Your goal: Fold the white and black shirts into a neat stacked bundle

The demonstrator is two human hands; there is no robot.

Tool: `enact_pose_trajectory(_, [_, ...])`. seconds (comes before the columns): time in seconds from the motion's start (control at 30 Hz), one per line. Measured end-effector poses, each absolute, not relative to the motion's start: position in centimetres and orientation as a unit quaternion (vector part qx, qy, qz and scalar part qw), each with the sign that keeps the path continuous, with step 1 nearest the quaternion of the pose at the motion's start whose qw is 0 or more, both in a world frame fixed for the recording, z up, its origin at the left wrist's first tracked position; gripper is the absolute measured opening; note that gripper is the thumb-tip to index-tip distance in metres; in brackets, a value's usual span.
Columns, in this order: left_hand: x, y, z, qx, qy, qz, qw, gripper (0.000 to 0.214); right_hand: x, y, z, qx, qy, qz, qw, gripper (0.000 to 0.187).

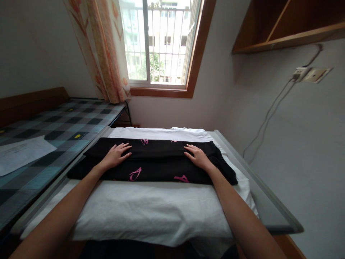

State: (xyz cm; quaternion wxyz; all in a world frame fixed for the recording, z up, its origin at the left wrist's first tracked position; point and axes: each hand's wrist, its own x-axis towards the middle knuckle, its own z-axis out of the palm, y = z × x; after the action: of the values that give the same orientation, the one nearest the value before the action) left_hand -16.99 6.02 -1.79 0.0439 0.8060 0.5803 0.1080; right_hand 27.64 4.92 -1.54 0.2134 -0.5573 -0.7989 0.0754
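A black garment with pink markings lies folded lengthwise across a white cloth. Its kind is hard to make out in this fold. My left hand rests palm down on the garment's left part, fingers stretched out. On the right part, my right hand also lies flat with its fingers apart. Neither hand grips anything. The white cloth spreads beneath the garment, showing behind it and in front of it, and its front edge hangs over the table's near side.
The grey-edged table stands between a bed with a checked cover and the right wall. A paper sheet lies on the bed. Cables hang from a wall socket. A curtain hangs beside the window.
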Motion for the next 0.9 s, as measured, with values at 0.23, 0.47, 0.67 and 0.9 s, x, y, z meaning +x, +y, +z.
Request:
enact_pose_trajectory(0.23, [-17.03, 6.04, -1.82, 0.807, 0.58, 0.1, 0.042, 0.059, 27.69, 5.0, -1.73, -0.556, -0.799, 0.073, 0.22, 0.043])
enact_pose_trajectory(0.47, [-16.81, 5.91, -1.59, 0.807, 0.582, 0.09, 0.036, 0.058, 27.86, 5.2, -1.98, -0.544, -0.804, 0.075, 0.23, 0.044])
enact_pose_trajectory(0.67, [-16.82, 5.91, -1.61, 0.807, 0.582, 0.091, 0.036, 0.058, 27.81, 5.12, -1.81, -0.548, -0.803, 0.073, 0.223, 0.044])
enact_pose_trajectory(0.9, [-16.82, 5.9, -1.56, 0.806, 0.583, 0.092, 0.037, 0.059, 27.82, 5.17, -1.86, -0.553, -0.801, 0.068, 0.217, 0.043])
